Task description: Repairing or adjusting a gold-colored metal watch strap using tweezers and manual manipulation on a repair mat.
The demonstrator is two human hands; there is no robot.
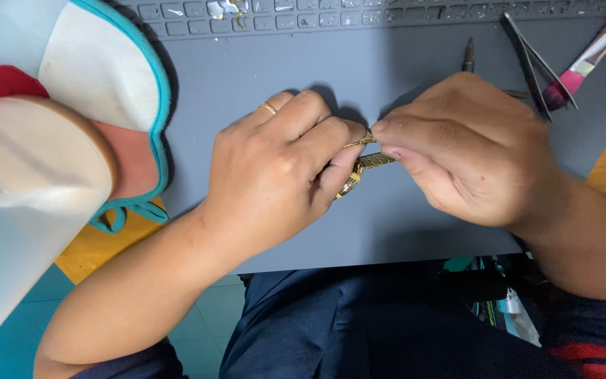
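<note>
We've got the slim gold metal watch with its link bracelet [362, 163] pinched between left hand [278, 168] and right hand [468, 151], both closed on it just above the grey rubber work mat [387, 224], so 1 slip of those fingertips could probably ping a link loose.

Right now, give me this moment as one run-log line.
left hand: grips gold watch | right hand: pinches gold band | surface: grey mat | nearby: tweezers, brush
</note>
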